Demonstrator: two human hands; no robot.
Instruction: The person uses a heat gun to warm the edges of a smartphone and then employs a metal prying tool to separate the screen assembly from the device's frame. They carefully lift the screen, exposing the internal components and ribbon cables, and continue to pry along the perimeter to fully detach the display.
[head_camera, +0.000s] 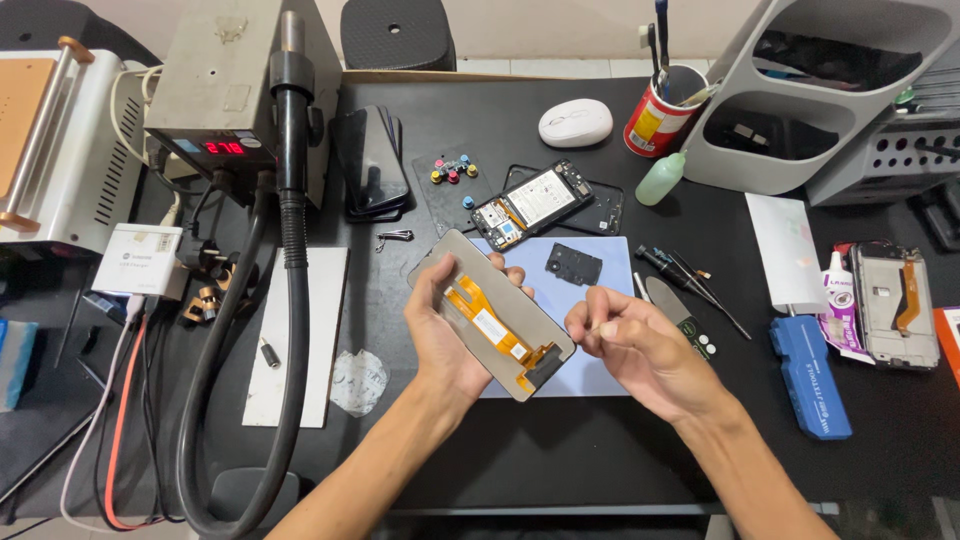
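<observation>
My left hand (445, 335) grips a grey phone display panel (492, 313) from below, its back facing up with an orange flex cable running along it. My right hand (630, 345) hovers just right of the panel's lower end, thumb and forefinger pinched on something tiny that I cannot make out. Both hands are above a light blue work mat (600, 262). On the mat lies a small black cover piece (574, 264). Behind it rests an opened phone body (532, 203) with its board exposed.
A hot-air station (235, 85) with a thick black hose (275, 330) stands at left. Stacked dark phones (370, 165), a white mouse (575, 123), a red cup of tools (660, 110), a green squeeze bottle (660, 178), tweezers (695, 285), a blue box (810, 375), another phone frame (893, 305).
</observation>
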